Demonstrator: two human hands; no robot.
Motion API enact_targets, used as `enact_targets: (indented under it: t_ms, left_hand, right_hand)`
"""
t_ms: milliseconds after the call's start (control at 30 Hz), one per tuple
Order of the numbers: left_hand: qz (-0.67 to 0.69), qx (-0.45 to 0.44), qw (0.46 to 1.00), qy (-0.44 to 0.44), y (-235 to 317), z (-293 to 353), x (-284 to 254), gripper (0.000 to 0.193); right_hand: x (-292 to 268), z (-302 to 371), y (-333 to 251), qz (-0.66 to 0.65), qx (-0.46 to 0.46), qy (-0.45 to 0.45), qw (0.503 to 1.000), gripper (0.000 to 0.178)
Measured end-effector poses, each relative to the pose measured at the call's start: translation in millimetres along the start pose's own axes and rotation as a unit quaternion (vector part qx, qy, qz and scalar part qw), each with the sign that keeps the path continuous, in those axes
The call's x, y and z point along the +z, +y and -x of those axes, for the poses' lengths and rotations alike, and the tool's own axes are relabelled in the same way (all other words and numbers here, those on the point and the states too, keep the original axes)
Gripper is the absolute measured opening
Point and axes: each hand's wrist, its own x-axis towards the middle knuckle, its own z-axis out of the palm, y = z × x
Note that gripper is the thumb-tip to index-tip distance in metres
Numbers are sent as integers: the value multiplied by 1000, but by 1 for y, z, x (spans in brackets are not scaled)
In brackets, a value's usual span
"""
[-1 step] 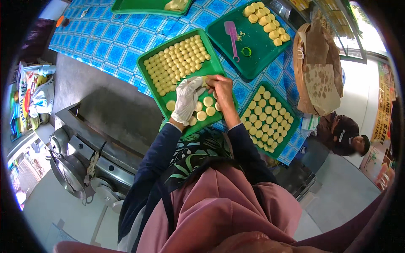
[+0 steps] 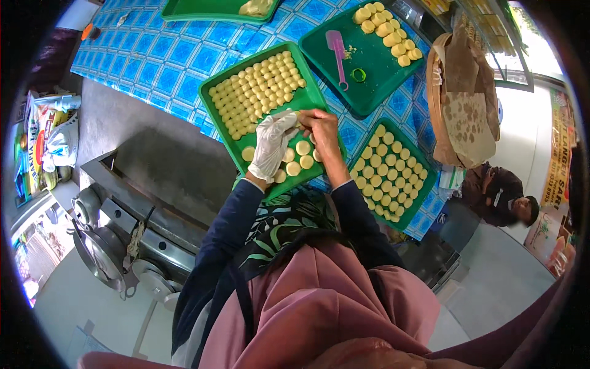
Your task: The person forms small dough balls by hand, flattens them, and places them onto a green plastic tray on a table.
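My left hand [image 2: 270,147], in a white glove, is closed above the middle of a green tray [image 2: 315,92]. My bare right hand [image 2: 322,132] meets it, with fingertips pinched together. Between the two hands shows a bit of a pale yellow piece of dough [image 2: 298,117], mostly hidden by my fingers. Small dough balls [image 2: 255,86] lie in close rows over the tray's far part. Several larger, flat round dough pieces [image 2: 294,169] lie at its near end, beside and below my hands.
A second green tray [image 2: 375,92] at far right carries a pink spatula [image 2: 336,52], a green ring [image 2: 358,75] and thick dough rounds [image 2: 393,38]. Another tray [image 2: 350,184] of rounds is nearer right. A woven basket [image 2: 439,135] stands beyond; a person [image 2: 501,197] is at right.
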Motion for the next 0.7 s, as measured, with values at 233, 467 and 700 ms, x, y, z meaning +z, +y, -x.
enact_targets:
  t_ms: [233, 467, 700]
  left_hand:
    - [2, 13, 999, -47, 14, 9, 13, 38]
    - [41, 44, 995, -76, 27, 24, 28, 49]
    - [-99, 122, 987, 26, 10, 23, 20, 38]
  right_hand:
    - [-1, 18, -13, 37, -121, -49, 991, 17]
    - [-4, 28, -18, -271, 101, -14, 957, 18]
    - [13, 43, -8, 45, -153, 36, 987, 13]
